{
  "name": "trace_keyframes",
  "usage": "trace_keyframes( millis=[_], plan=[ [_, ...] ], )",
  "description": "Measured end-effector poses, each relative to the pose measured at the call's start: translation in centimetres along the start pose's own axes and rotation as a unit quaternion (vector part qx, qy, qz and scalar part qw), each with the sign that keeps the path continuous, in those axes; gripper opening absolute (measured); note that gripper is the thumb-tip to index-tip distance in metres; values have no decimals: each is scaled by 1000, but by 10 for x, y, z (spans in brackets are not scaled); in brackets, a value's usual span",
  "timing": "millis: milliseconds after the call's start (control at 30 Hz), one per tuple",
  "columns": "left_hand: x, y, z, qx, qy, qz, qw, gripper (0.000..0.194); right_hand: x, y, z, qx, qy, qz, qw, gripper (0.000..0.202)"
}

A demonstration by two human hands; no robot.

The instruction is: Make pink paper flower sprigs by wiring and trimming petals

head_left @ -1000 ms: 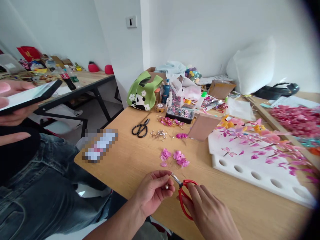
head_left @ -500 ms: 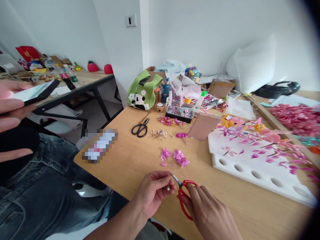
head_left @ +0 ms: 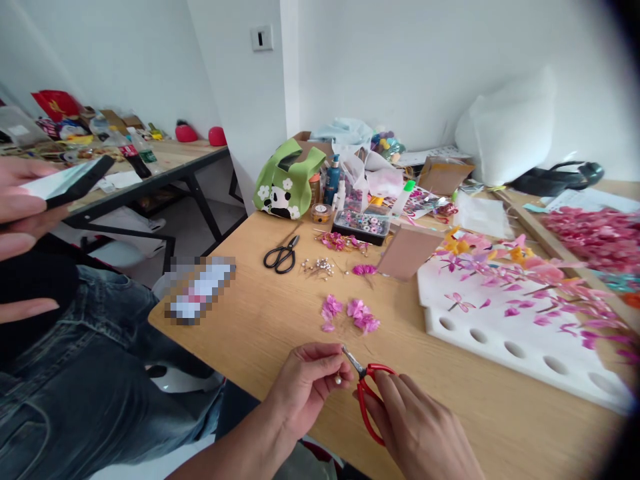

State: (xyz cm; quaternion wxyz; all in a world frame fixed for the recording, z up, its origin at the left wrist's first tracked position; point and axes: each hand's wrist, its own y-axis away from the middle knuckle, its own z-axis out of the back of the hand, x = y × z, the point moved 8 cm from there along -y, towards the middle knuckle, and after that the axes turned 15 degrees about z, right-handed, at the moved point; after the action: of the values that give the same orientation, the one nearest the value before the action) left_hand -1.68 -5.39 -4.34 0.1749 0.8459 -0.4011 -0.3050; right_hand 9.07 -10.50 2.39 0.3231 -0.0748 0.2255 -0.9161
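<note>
Near the table's front edge, my left hand (head_left: pixel 310 383) pinches a small pearl bead piece (head_left: pixel 339 380), the bead hanging below the fingertips. Red-handled scissors (head_left: pixel 369 400) are in my right hand (head_left: pixel 413 413), with their tips at the left fingertips. Whether the blades are parted there is too small to tell. Just beyond lie two clusters of pink petals (head_left: pixel 363 316). Farther back are small pearl beads on stems (head_left: pixel 323 267), a magenta bundle (head_left: pixel 365 269) and black scissors (head_left: pixel 281 256).
White foam block (head_left: pixel 480 333) with holes and pink flower sprays stands right. A green panda bag (head_left: pixel 287 187) and a bead box (head_left: pixel 361 223) are at the back. A person's hand (head_left: pixel 25 213) holds a phone at left, near a blurred-out object (head_left: pixel 201 290) on the table corner.
</note>
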Motion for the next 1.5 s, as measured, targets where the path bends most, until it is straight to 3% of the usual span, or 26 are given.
trace_keyframes(
  millis=[267,533,733,933,1167,1500],
  plan=[
    [0,0,3,-16,-16,-6,1000,20,-2,5,-5,16,-70,-25,997,24],
    [-1,2,1,-15,-17,0,1000,20,0,2,2,-5,-2,6,1000,27],
    [2,2,-1,-2,-29,18,999,22,2,5,5,-25,-16,12,999,25],
    [1,1,6,-51,-76,14,996,23,5,8,4,-36,-19,15,999,26],
    [0,-1,11,-85,-85,18,993,24,-9,11,9,-45,-57,-67,995,28],
    [-3,0,7,-94,-123,-21,988,23,3,4,5,-15,11,-24,1000,27]
  ],
)
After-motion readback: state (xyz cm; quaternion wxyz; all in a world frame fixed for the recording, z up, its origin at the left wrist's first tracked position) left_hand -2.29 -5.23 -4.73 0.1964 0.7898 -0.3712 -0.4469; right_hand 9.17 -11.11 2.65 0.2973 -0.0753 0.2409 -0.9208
